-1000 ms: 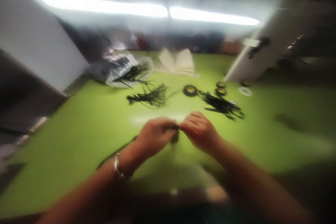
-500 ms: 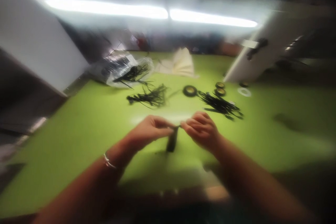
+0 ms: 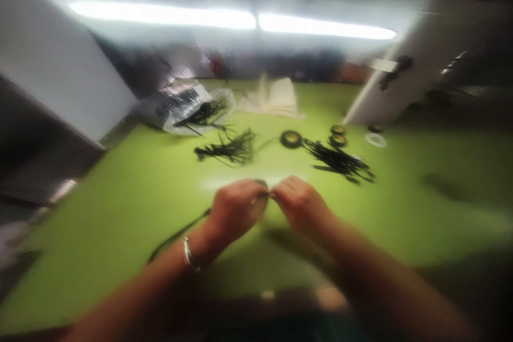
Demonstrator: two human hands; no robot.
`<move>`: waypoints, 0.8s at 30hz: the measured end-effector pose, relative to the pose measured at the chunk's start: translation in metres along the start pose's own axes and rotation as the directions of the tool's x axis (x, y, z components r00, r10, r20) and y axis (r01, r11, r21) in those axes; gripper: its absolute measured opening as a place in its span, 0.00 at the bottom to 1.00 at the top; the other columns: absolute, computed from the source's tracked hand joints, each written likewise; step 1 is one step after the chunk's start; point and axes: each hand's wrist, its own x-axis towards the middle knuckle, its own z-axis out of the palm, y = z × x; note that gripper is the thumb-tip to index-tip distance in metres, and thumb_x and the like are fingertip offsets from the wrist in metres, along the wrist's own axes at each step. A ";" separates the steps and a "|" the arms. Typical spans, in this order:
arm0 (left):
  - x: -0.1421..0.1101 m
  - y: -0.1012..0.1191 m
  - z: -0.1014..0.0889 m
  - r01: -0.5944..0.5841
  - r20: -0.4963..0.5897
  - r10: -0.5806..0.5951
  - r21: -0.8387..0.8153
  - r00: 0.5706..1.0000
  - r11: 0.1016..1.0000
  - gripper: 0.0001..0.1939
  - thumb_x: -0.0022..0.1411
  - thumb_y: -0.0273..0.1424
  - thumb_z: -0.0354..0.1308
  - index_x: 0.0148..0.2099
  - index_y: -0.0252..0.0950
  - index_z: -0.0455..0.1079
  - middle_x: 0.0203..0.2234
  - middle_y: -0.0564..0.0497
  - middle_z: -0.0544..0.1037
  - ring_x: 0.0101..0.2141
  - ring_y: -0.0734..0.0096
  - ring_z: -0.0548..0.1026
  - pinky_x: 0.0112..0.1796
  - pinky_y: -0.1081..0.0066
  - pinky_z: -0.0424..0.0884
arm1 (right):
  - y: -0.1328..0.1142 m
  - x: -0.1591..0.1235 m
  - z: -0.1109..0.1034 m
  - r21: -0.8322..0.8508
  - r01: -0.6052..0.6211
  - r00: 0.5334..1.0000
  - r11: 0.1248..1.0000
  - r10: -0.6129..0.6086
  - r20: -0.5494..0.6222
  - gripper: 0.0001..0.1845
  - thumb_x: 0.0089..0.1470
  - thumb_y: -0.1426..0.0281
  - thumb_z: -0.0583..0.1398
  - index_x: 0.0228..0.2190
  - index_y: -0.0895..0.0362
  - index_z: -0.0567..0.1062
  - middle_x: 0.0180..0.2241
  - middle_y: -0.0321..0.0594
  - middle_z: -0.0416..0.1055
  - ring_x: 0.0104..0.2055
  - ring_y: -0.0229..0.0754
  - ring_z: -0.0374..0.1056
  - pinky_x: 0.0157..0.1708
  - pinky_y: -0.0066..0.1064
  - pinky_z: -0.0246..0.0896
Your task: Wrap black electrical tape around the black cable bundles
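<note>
My left hand (image 3: 238, 208) is closed around a thin black cable (image 3: 176, 236), whose length trails out behind the wrist towards the lower left. A small dark piece (image 3: 262, 184) shows at the top of its fingers; blur hides what kind it is. Close against it, my right hand (image 3: 298, 200) is closed in a pinch, its fingertips meeting the left ones at a small dark bit. What exactly the right fingers grip is hidden. Both hands are above the green table (image 3: 120, 214), near its front middle.
Behind the hands lie a loose bundle of black cables (image 3: 228, 148) and a tighter one (image 3: 340, 160). Black tape rolls (image 3: 291, 139) and a white ring (image 3: 375, 140) are nearby. A clear plastic bag (image 3: 180, 109) with cables and pale cloth-like material (image 3: 280, 97) lie farther back.
My left hand has turned over and moved right, closing its fingers. The dark strip that hung below it no longer shows there, and a cable now appears behind the wrist. The right hand has shifted slightly left.
</note>
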 end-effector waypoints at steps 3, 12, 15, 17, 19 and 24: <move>0.000 0.000 0.002 0.044 0.015 -0.043 -0.085 0.999 0.995 0.09 0.59 0.26 0.54 0.34 0.38 0.76 0.21 0.52 0.72 0.23 0.75 0.66 0.28 0.74 0.62 | 0.000 -0.003 0.001 0.168 -0.086 0.996 0.982 0.087 0.002 0.08 0.60 0.73 0.54 0.28 0.57 0.69 0.25 0.38 0.68 0.28 0.39 0.61 0.31 0.30 0.56; 0.014 0.003 -0.015 0.347 0.355 -0.181 -0.488 0.917 0.801 0.08 0.54 0.28 0.57 0.35 0.35 0.78 0.23 0.53 0.72 0.26 0.74 0.68 0.29 0.74 0.64 | 0.000 -0.001 -0.007 0.130 0.063 0.994 0.989 -0.050 -0.102 0.09 0.60 0.75 0.53 0.28 0.57 0.67 0.25 0.38 0.64 0.31 0.40 0.58 0.32 0.31 0.57; 0.016 0.005 -0.018 0.482 0.425 -0.281 -0.500 0.861 0.720 0.08 0.53 0.33 0.61 0.30 0.32 0.76 0.22 0.53 0.70 0.25 0.75 0.66 0.26 0.74 0.62 | 0.000 -0.001 -0.008 -0.030 0.157 0.980 0.987 -0.159 -0.121 0.11 0.59 0.78 0.52 0.26 0.57 0.68 0.23 0.38 0.64 0.30 0.40 0.57 0.32 0.31 0.57; 0.015 0.006 -0.018 0.527 0.437 -0.321 -0.516 0.840 0.675 0.08 0.51 0.33 0.62 0.29 0.32 0.76 0.21 0.54 0.69 0.23 0.76 0.64 0.25 0.75 0.61 | 0.000 -0.002 -0.008 -0.091 0.209 0.967 0.974 -0.220 -0.127 0.11 0.59 0.79 0.52 0.28 0.57 0.70 0.24 0.38 0.65 0.31 0.40 0.58 0.34 0.32 0.58; 0.014 0.007 -0.016 0.518 0.410 -0.329 -0.548 0.850 0.656 0.05 0.50 0.28 0.61 0.30 0.32 0.77 0.21 0.54 0.69 0.23 0.77 0.65 0.26 0.75 0.62 | 0.002 -0.003 -0.006 -0.133 0.246 0.955 0.960 -0.264 -0.134 0.11 0.59 0.79 0.52 0.29 0.57 0.71 0.26 0.38 0.67 0.32 0.40 0.60 0.37 0.32 0.60; 0.011 0.010 -0.011 0.564 0.422 -0.374 -0.591 0.826 0.577 0.08 0.50 0.24 0.59 0.33 0.32 0.78 0.21 0.53 0.74 0.24 0.75 0.68 0.28 0.74 0.66 | 0.005 -0.003 -0.002 -0.204 0.280 0.933 0.938 -0.316 -0.171 0.09 0.58 0.79 0.54 0.32 0.57 0.72 0.27 0.38 0.69 0.33 0.39 0.62 0.38 0.32 0.62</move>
